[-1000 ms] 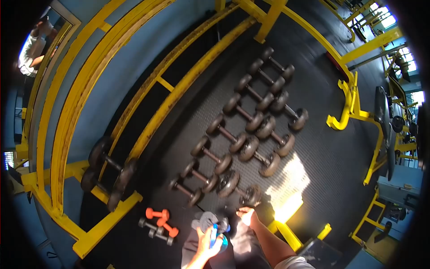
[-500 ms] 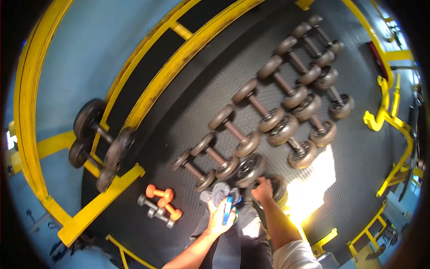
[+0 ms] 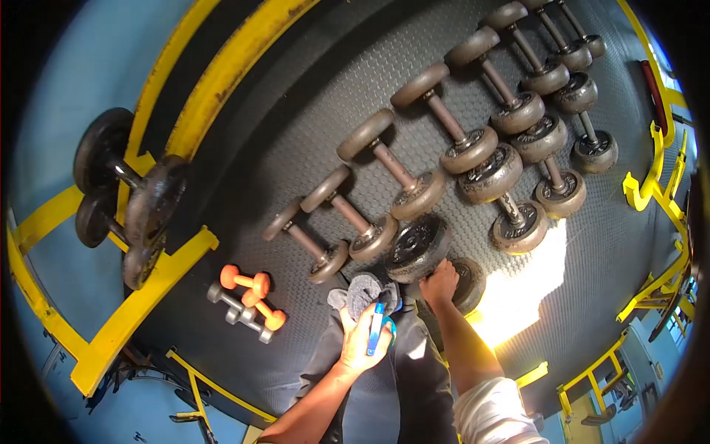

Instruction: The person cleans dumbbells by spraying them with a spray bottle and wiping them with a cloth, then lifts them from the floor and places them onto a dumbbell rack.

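Observation:
My left hand (image 3: 360,342) is closed around a blue bottle (image 3: 376,329), with a grey cloth (image 3: 362,294) bunched at its fingertips, above my lap. My right hand (image 3: 441,283) has its fingers wrapped round the handle of a dark dumbbell, between a black front plate (image 3: 418,248) and a rear plate (image 3: 468,285). The handle itself is mostly hidden by the hand. Several brown-handled dumbbells (image 3: 396,165) lie in rows on the black textured floor beyond my hands.
Orange dumbbells (image 3: 246,281) and grey dumbbells (image 3: 240,314) lie on the floor at the left. Large dumbbells (image 3: 127,174) rest on a yellow rack (image 3: 140,311). A yellow frame (image 3: 651,177) stands at the right. Sunlight falls on the floor (image 3: 518,296) beside my right arm.
My right hand has moved onto the dark dumbbell and closed around its handle. The view has come closer to the floor and dumbbells. My left hand still holds the bottle and cloth.

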Action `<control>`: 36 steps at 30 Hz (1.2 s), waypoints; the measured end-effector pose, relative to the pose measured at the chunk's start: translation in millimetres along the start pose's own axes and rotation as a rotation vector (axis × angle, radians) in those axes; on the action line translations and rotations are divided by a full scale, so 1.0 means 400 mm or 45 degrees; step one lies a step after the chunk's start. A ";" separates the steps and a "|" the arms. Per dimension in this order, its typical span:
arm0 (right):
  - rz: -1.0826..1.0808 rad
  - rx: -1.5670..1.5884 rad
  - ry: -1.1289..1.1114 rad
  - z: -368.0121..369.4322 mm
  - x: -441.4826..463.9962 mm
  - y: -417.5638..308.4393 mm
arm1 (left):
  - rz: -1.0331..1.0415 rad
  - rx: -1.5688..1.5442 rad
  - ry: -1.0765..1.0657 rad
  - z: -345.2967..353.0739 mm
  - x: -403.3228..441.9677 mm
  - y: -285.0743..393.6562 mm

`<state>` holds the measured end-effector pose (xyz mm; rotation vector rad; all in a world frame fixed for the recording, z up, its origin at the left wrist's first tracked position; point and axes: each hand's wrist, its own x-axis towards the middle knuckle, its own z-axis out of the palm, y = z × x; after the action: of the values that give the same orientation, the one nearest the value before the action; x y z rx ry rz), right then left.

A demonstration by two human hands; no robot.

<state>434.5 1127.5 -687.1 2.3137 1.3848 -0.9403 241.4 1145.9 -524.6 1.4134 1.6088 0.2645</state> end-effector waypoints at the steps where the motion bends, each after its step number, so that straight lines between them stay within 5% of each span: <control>1: 0.005 -0.012 -0.013 0.008 0.011 0.011 | -0.029 -0.002 0.010 0.010 0.000 -0.003; 11: 0.070 0.149 -0.483 -0.101 0.092 0.015 | 0.026 -0.045 -0.074 0.056 0.019 -0.007; 14: -0.090 0.211 -0.563 -0.003 0.141 0.103 | 0.030 -0.038 -0.065 0.062 0.016 -0.010; 17: -0.625 0.278 -0.463 0.071 0.181 0.149 | 0.032 -0.031 -0.072 0.062 0.020 -0.013; 20: -0.850 0.332 -0.418 -0.007 0.202 0.073 | 0.045 -0.017 -0.052 0.070 0.020 -0.023; 23: -0.518 0.239 -1.124 -0.029 0.197 0.050 | 0.076 -0.004 -0.021 0.073 0.012 -0.039; 27: -0.658 0.473 -0.446 0.040 0.178 0.099 | 0.038 -0.168 -0.101 0.039 -0.003 0.001; 34: -0.846 0.481 -0.537 0.073 0.154 0.132 | 0.100 -0.122 0.111 -0.038 -0.092 -0.001; 36: -0.673 0.741 -0.499 -0.010 0.092 0.089 | 0.006 -0.128 0.151 -0.060 -0.117 0.019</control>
<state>478.8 1137.0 -711.3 1.9380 1.7359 -2.0627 223.0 1117.5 -483.3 1.3462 1.6649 0.4331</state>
